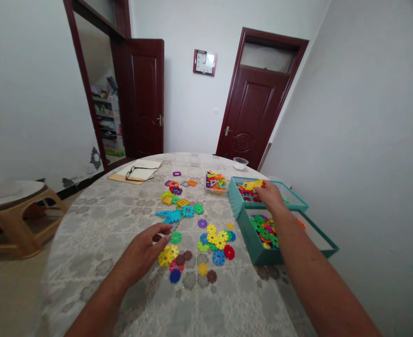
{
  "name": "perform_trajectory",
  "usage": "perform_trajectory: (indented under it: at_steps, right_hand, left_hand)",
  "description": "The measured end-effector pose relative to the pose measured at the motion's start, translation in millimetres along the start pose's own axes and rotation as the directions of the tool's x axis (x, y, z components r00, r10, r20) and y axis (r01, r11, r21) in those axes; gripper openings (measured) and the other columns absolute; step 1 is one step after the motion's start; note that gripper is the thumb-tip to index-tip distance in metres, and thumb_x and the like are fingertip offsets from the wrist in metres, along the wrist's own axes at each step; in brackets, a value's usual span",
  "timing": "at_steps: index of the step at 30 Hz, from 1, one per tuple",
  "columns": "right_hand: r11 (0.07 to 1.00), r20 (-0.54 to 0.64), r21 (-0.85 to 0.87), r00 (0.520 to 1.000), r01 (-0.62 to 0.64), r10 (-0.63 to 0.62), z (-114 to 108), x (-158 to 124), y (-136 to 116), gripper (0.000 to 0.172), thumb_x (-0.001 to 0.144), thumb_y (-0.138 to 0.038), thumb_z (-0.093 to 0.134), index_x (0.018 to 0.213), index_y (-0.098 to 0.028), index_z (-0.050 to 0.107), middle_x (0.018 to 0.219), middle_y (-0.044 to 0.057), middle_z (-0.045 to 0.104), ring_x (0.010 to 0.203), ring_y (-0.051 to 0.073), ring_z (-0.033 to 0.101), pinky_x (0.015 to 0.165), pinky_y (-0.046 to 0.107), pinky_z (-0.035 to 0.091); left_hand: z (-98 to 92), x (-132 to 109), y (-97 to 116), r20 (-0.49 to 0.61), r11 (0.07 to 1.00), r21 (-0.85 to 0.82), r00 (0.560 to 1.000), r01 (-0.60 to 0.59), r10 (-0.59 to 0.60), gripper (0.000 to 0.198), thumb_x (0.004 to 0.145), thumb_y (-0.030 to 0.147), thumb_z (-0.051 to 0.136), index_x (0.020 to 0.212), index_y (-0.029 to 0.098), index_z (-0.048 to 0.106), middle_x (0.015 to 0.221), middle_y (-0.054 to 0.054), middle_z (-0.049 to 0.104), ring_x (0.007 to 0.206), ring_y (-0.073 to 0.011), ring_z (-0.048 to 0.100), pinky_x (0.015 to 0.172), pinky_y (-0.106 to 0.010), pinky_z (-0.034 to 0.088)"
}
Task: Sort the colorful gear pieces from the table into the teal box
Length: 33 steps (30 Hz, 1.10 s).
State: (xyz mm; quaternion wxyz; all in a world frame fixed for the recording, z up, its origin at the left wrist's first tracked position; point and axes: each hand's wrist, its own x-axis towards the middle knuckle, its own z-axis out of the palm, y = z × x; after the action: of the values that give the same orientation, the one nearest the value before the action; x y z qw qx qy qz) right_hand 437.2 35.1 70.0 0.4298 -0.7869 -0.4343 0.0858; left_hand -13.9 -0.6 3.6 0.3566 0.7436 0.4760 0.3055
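Note:
My right hand [270,193] is over the far teal box [232,194], its fingers closed on a yellow plastic building piece [252,185] with a notched edge. Red and blue pieces lie beneath it in the box. My left hand [149,245] rests low at the table's left middle, its thumb and forefinger curved and apart. Close to its fingertips are a green notched disc [176,238] and yellow notched discs [168,255]. Just beyond it lies a light-blue jagged piece [169,216]. A cluster of yellow, blue and green discs [217,238] is spread between the hands.
Nearer me is a second teal box [262,255] holding green and mixed discs. A clear tub of colourful pieces [216,182] and a clear bowl [240,163] stand farther back. Glasses [131,173] lie on an open notebook [146,164] at far left. A plastic stool [27,220] is beside the table.

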Motion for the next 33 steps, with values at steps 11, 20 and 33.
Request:
perform_trajectory:
  at_steps: [11,20,33]
  right_hand:
    - [0.974,-0.212,-0.19,0.964,0.12,-0.16,-15,-24,-6,0.064,0.087,-0.023,0.053,0.148,-0.005,0.059,0.149,0.022,0.061,0.137,0.033,0.057,0.122,0.043,0.037]
    - [0.818,0.243,0.103,0.783,0.565,-0.572,24,-138,-40,0.037,0.1,-0.037,0.052,0.125,-0.02,0.072,0.121,0.011,0.075,0.107,0.025,0.071,0.096,0.041,0.058]
    - [0.49,0.403,0.283,0.362,0.825,-0.841,122,-247,-7,0.035,0.097,-0.012,0.057,0.128,-0.021,0.07,0.129,0.012,0.071,0.137,0.029,0.056,0.119,0.052,0.045]
  left_hand:
    - [-10.6,0,3,-0.105,0.999,0.03,0.994,0.016,-0.013,0.044,0.088,0.052,0.057,0.113,0.021,0.076,0.113,-0.009,0.079,0.096,-0.0268,0.073,0.088,-0.038,0.056]
    - [-14.3,5,-20,-0.322,0.98,0.183,0.946,0.084,-0.021,0.033,0.091,0.035,0.055,0.112,0.017,0.074,0.11,-0.01,0.077,0.091,-0.0235,0.072,0.09,-0.038,0.055]
    - [3.6,16,-47,-0.261,0.92,0.384,0.946,-0.079,0.191,0.043,0.091,0.022,0.062,0.134,0.021,0.065,0.131,-0.012,0.067,0.106,-0.0237,0.07,0.103,-0.043,0.056]
